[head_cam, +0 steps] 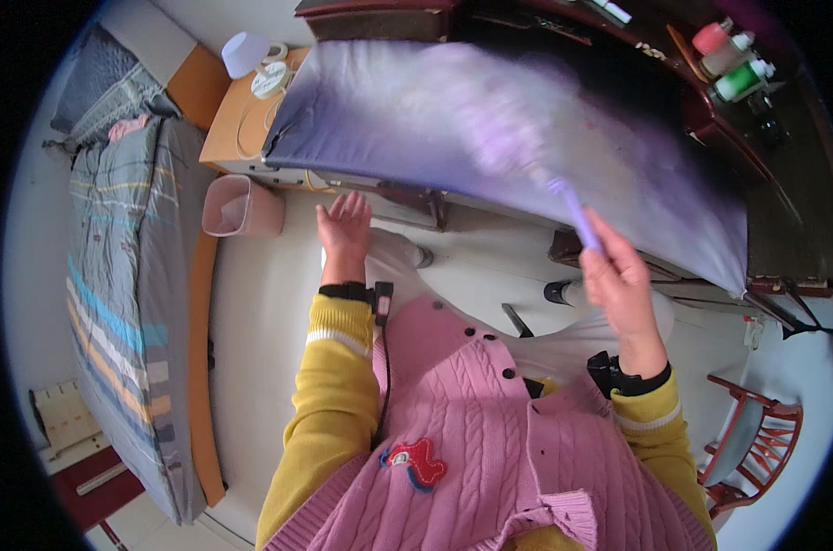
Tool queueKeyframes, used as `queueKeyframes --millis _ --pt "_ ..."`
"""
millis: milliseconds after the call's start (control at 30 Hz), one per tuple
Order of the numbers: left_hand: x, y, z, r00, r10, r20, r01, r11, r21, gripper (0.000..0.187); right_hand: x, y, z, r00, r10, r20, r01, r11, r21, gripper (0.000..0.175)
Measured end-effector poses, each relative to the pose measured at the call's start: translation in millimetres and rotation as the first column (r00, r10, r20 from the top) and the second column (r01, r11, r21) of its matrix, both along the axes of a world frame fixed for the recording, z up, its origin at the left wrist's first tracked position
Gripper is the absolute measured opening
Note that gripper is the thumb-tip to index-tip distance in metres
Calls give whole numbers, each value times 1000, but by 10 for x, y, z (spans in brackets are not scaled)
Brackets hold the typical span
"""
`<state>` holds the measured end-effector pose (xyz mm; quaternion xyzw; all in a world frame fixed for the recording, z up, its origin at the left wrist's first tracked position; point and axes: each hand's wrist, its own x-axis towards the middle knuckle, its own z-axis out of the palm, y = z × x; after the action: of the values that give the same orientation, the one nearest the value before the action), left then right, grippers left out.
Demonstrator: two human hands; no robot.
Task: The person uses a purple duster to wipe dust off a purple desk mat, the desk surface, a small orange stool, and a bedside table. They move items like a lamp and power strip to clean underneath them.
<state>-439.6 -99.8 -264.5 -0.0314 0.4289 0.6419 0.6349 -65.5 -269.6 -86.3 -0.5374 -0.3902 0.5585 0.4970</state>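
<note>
My right hand [616, 279] is closed round the purple handle of a fluffy duster [502, 134]. The duster's pale purple head is blurred and lies over a purple and white cloth [389, 117] that covers a long dark wooden table; whether it touches the cloth I cannot tell. My left hand [345, 224] is held palm up with nothing in it, in front of the cloth's near edge and above my left leg. Black bands are round both wrists, and a cable runs down from the left one.
Left of the cloth, a wooden nightstand [234, 124] bears a white lamp [243, 55] and a power strip [269, 79]. A pink bin [243, 206] stands beside it, near a bed [124, 275]. Several bottles [740, 79] stand at the upper right. A wooden chair [757, 441] is at the lower right.
</note>
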Motion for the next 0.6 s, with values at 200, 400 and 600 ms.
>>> queueKeyframes --millis 200,400,600 --pt "393 84 843 909 80 -408 60 946 319 48 498 144 -56 221 -402 889 254 903 345 53" --pt "1376 251 1429 712 19 -702 393 818 421 53 411 95 150 814 107 571 -233 960 153 46" --pt "1842 397 1297 -67 376 -924 603 754 263 45 813 558 246 145 -262 954 133 961 244 44"
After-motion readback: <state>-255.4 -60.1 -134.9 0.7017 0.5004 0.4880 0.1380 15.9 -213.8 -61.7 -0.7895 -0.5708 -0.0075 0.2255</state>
